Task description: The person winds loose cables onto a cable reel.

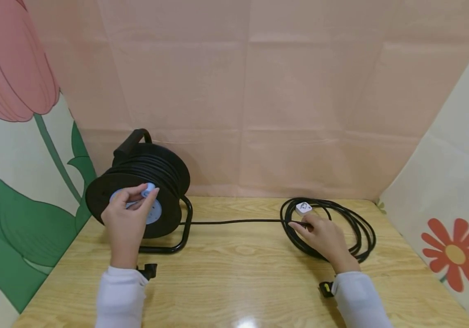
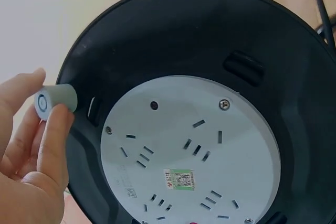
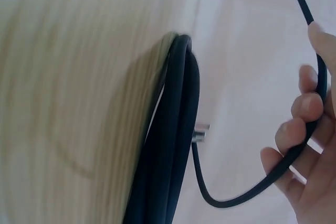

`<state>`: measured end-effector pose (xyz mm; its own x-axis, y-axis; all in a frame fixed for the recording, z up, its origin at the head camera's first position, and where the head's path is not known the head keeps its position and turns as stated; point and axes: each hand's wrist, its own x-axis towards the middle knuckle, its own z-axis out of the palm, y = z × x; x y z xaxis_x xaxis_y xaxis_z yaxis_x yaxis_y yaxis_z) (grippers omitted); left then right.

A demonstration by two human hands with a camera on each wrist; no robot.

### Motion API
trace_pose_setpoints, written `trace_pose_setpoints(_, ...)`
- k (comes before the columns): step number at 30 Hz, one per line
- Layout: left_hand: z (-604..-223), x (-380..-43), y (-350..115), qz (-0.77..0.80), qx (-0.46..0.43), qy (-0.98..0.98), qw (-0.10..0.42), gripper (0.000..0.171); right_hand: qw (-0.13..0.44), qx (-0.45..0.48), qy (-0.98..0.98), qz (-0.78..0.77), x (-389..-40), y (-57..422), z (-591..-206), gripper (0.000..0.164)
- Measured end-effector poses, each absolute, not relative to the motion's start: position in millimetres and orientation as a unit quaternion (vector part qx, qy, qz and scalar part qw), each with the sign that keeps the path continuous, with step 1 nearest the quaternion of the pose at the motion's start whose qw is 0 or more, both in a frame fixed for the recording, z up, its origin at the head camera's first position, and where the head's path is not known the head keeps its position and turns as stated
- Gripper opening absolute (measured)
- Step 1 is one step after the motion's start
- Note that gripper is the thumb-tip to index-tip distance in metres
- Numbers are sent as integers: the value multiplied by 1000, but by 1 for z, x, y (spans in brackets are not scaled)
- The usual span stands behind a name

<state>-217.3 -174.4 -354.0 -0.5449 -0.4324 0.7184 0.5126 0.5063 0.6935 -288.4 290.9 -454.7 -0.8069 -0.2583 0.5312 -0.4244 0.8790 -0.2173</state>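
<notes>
A black cable reel [image 1: 177, 168] wound with cable stands at the left of the table. My left hand [image 1: 125, 228] pinches the small pale blue winding knob [image 2: 58, 98] on its face between thumb and fingers. Beside the knob is the reel's round socket panel [image 2: 157, 150], with slots and screws. From the reel a black cable [image 1: 234, 221] runs nearly straight to the right. My right hand [image 1: 326, 234] holds it with curled fingers above the loose cable coil [image 1: 367, 232]. The right wrist view shows the held cable [image 3: 252, 195] sagging below the hand.
A white plug [image 1: 303, 208] lies at the coil's upper left. The reel's tubular stand [image 1: 187, 228] reaches right and forward on the wooden table [image 1: 234, 282]. A pink backdrop [image 1: 300, 91] rises behind, with patterned panels at both sides.
</notes>
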Motion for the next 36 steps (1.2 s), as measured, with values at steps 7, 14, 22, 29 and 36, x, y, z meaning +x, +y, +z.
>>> trace_pose_setpoints(7, -356, -219, -170, -427, -67, -755, 494, 20, 212, 201, -940, 178, -291, 284, -456, 26)
trace_pose_setpoints(14, -356, -216, -165, -392, -52, -790, 468, 17, 231, 230, -929, 178, -292, 285, -457, 23)
trace_pose_setpoints(22, -356, -214, -158, -377, -32, -828, 415, 17, 258, 248, -919, 165, -292, 286, -457, 15)
trace_pose_setpoints(29, -355, -213, -156, -362, -28, -849, 383, 16, 250, 245, -923, 159, -291, 285, -456, 16)
trace_pose_setpoints(36, -357, -213, -157, -370, -12, -860, 350, 20, 244, 240, -927, 155, -291, 285, -457, 19)
